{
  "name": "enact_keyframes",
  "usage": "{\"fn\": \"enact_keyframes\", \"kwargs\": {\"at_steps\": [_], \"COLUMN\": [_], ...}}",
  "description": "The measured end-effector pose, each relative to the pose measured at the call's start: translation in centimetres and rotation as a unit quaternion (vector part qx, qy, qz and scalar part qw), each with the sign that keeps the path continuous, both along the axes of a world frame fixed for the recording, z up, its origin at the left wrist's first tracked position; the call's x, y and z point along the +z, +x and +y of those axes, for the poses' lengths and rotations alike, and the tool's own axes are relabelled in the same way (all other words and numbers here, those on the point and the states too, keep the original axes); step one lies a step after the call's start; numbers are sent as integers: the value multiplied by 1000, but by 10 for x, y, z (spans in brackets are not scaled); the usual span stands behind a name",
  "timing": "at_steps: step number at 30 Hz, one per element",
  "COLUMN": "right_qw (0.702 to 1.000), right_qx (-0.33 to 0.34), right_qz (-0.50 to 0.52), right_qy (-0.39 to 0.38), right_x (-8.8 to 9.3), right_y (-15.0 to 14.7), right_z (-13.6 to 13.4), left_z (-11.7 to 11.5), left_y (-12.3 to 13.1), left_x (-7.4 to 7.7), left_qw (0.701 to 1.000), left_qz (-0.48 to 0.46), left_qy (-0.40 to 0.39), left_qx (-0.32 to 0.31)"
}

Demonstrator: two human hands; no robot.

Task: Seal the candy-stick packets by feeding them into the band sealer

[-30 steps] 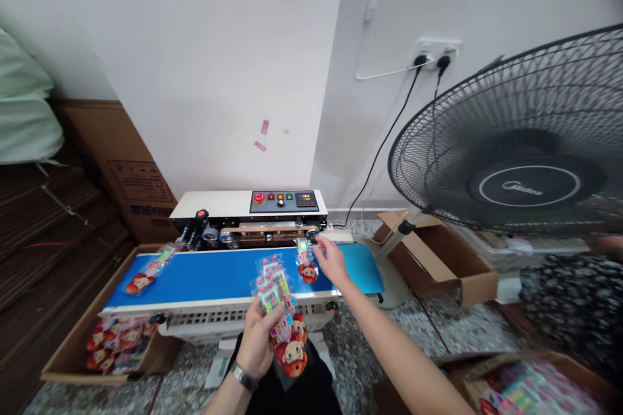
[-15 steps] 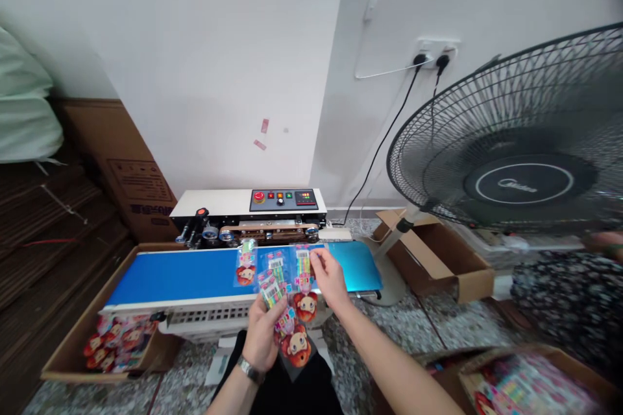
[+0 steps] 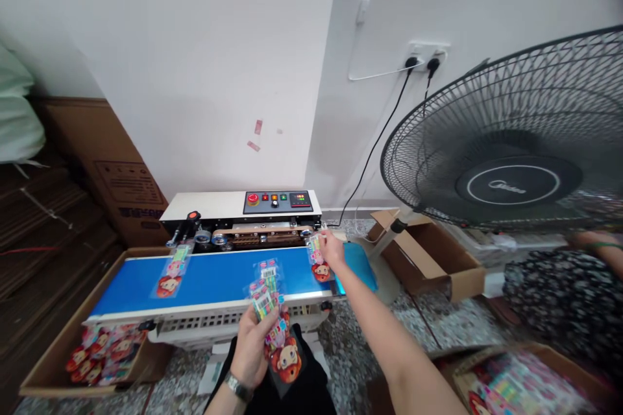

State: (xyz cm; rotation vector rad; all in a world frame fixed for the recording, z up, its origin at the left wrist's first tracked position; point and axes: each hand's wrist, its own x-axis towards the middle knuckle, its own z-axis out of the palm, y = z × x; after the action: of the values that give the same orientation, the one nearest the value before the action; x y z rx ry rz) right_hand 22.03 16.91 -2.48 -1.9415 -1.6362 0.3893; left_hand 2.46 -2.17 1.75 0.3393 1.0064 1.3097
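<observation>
My left hand is closed on several clear packets printed with a red-haired cartoon figure, fanned out in front of the belt. My right hand pinches the top of a single packet at the right end of the sealing machine. That packet's top edge is at the sealing band's entrance, and its lower part hangs over the blue belt. Further left on the belt lies another packet, tilted, near the machine's exit end.
A box of finished-looking packets stands below the belt's left end. At lower right is another box of packets. A large fan and an open carton stand right. Part of another person shows at far right.
My right hand has carried one packet from beside the left-hand bunch to the machine's right end. The packet on the belt has travelled left. My view has shifted slightly.
</observation>
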Motion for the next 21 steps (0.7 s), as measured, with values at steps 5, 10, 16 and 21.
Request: {"fn": "enact_keyframes", "kwargs": {"at_steps": [5, 10, 16, 21], "right_qw": [987, 892, 913, 975], "right_qx": [100, 309, 202, 53], "right_qz": [110, 326, 354, 211], "right_qy": [56, -55, 21, 51], "right_x": [16, 42, 37, 15], "right_y": [-24, -52, -53, -2], "right_z": [-35, -101, -108, -58], "left_z": [2, 4, 4, 2], "left_y": [1, 8, 13, 2], "left_x": [0, 2, 1, -6], "left_qw": [1000, 999, 999, 1000], "left_qz": [14, 16, -2, 5], "left_qy": [9, 39, 38, -11], "left_qx": [-4, -12, -2, 1]}}
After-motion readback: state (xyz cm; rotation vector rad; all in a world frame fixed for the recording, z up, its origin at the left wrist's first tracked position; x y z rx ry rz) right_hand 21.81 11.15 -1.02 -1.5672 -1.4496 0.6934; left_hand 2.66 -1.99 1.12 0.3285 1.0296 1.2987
